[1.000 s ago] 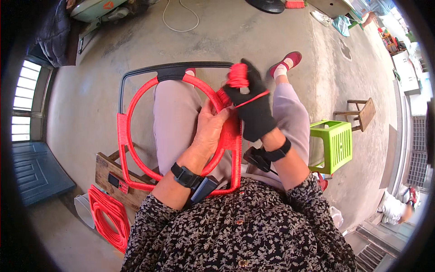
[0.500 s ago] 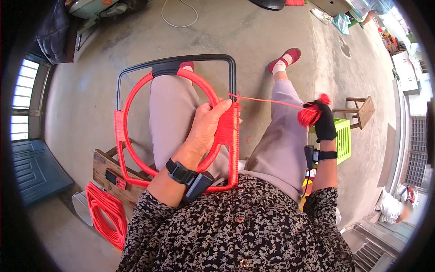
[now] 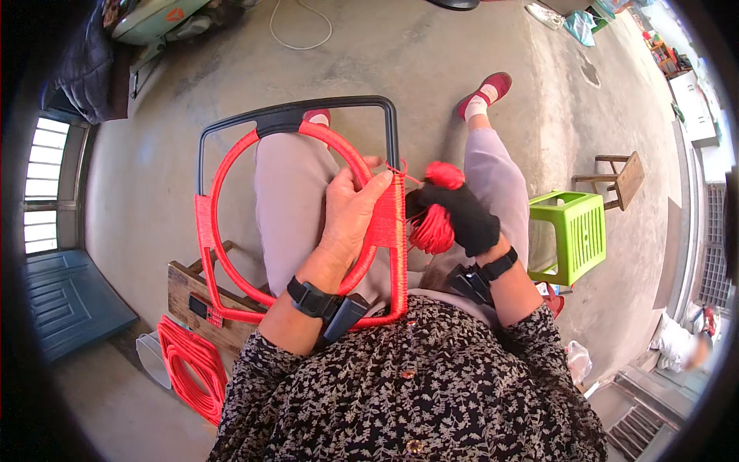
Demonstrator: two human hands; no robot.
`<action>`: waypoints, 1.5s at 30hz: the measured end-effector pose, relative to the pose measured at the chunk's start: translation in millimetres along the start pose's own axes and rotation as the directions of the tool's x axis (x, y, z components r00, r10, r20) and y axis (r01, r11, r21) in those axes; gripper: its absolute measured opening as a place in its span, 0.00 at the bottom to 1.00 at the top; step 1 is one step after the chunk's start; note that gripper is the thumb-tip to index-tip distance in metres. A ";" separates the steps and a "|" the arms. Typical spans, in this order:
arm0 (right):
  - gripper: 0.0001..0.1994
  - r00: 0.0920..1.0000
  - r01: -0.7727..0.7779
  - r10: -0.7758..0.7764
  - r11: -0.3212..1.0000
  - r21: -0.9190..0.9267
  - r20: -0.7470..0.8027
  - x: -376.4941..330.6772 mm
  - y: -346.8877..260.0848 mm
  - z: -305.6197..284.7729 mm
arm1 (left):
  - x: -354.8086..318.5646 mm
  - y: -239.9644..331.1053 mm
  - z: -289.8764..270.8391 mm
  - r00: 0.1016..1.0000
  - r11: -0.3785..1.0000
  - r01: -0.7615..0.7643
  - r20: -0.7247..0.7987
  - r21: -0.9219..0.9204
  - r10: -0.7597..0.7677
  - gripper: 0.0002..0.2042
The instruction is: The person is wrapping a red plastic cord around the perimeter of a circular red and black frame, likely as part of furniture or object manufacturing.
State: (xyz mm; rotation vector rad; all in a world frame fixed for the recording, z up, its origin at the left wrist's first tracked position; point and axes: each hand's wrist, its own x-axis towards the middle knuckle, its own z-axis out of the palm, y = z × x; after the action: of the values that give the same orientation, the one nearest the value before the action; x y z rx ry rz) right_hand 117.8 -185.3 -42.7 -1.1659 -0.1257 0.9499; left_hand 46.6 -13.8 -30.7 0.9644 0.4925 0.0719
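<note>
A frame point(image 3: 390, 127) with rounded corners and a ring inside it rests upright over my lap. Red cord wraps its ring, lower part and right side; the upper bar is bare black. My left hand point(image 3: 350, 212) is closed around the frame's right side, thumb on the wrapped band near where the wrapping stops. My right hand point(image 3: 462, 215), in a black glove, grips a bundle of red cord point(image 3: 433, 231) just right of the frame. A short strand runs from the bundle to the frame's right bar. The gloved fingertips are partly hidden by the cord.
A wooden bench point(image 3: 223, 316) with a mobile phone point(image 3: 205, 309) on it stands at my left. Below it are a stack of red-wrapped frames point(image 3: 192, 369) and a white bucket point(image 3: 152, 358). To the right stand a green plastic stool point(image 3: 583, 239) and a small wooden stool point(image 3: 630, 181).
My right hand has come in from the far right to beside the frame, bringing the cord bundle. The stretched strand is now much shorter. My left hand keeps its hold.
</note>
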 end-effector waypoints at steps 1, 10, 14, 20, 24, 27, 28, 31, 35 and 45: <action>0.15 0.999 0.000 0.006 0.989 0.147 -0.039 -5.2 -0.3 -2.0 | -1.3 1.8 0.8 1.000 1.000 -0.004 0.009 -0.026 0.004 0.10; 0.06 0.962 0.270 -0.193 0.755 0.597 -0.191 7.8 -3.8 -6.7 | -2.9 4.6 -2.0 0.975 0.984 0.141 0.190 -0.110 -0.118 0.05; 0.07 0.902 0.066 -0.366 0.642 0.764 0.230 21.4 10.1 -33.7 | -2.8 6.0 4.3 0.976 0.972 0.137 0.194 -0.190 -0.100 0.04; 0.23 0.877 0.373 -0.256 0.896 0.242 -0.407 0.6 -14.2 -62.0 | -3.7 7.4 2.1 0.983 0.979 0.156 0.116 -0.132 -0.141 0.05; 0.23 0.973 0.138 0.024 0.739 0.660 -0.231 -8.0 -33.0 -95.8 | -3.9 5.9 2.3 0.986 0.985 0.147 0.090 -0.086 -0.139 0.05; 0.23 0.956 0.083 -0.020 0.975 0.208 -0.291 -25.3 -43.3 -93.5 | -5.4 5.2 -0.9 0.987 0.987 0.142 0.084 -0.080 -0.136 0.05; 0.22 0.962 0.011 0.013 0.996 0.085 -0.272 -28.2 -51.1 -103.3 | -2.2 5.4 -0.2 0.986 0.986 0.144 0.093 -0.081 -0.137 0.05; 0.23 0.912 0.176 -0.101 0.972 0.156 -0.398 -20.4 -60.9 -105.0 | -1.2 1.7 2.0 0.993 0.988 0.111 0.041 -0.106 -0.107 0.09; 0.28 0.820 0.218 -0.478 0.769 -0.601 -0.314 22.2 -61.1 -89.0 | 1.9 -3.8 1.7 0.999 0.998 0.021 -0.043 0.066 -0.018 0.16; 0.13 0.607 0.387 -0.331 -0.670 -0.633 0.722 52.6 -70.2 78.5 | 6.9 -4.4 5.9 0.935 0.889 -0.276 -0.115 0.365 0.337 0.24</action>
State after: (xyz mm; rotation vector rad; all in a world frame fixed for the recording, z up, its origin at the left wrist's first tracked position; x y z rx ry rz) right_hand 148.1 -97.1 29.3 -2.3100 -1.8592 -0.5560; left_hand 54.6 -19.0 -34.0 1.3854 0.5193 0.3710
